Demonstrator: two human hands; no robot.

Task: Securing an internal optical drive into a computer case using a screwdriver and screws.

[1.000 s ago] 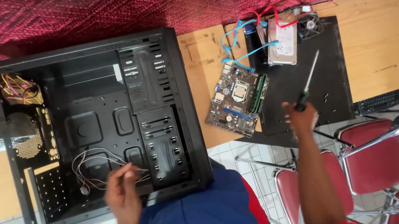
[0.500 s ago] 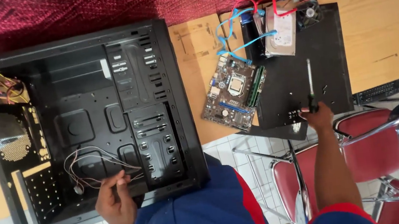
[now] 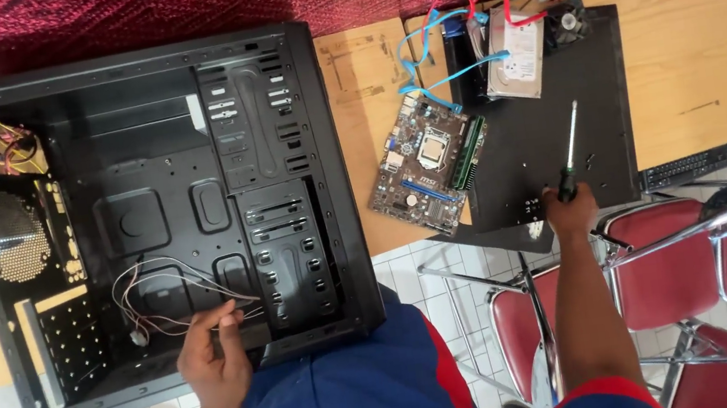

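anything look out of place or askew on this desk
The motherboard lies tilted and juts past the desk edge, beside the black panel. Loose thin wires sprawl inside the open case.

Inside the open computer case [image 3: 151, 223], the broad black floor around the left hand [image 3: 213, 359] lies free, apart from a tangle of thin wires [image 3: 160, 296] just beside the fingers and the drive cage [image 3: 276, 215] walling off the right. On the bench [image 3: 701, 66], the black side panel [image 3: 561, 140] beyond the screwdriver [image 3: 568, 154] is bare; the motherboard [image 3: 426, 163] and hard drive [image 3: 514, 53] crowd its left and far edges.
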